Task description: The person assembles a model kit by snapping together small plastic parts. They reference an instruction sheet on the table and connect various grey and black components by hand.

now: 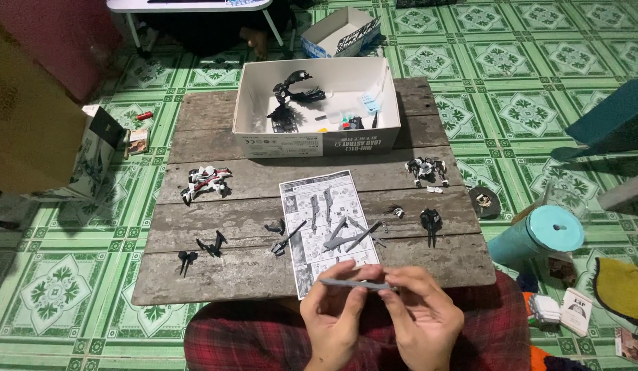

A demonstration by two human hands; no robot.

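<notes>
At bottom centre of the frame, the left hand (334, 317) and right hand (420, 317) pinch a long grey plastic part (354, 282) between fingertips, just below the instruction sheet (326, 227) on the wooden table (216, 268).

Both hands are raised close together just above the lap, palms turned inward toward each other. The left hand (334, 317) has its thumb and forefinger pinched, the other fingers loosely curled beneath. The right hand (423, 317) mirrors it, fingertips meeting the left's at the top, wrist angled outward. The forearms are out of sight below the frame.
</notes>
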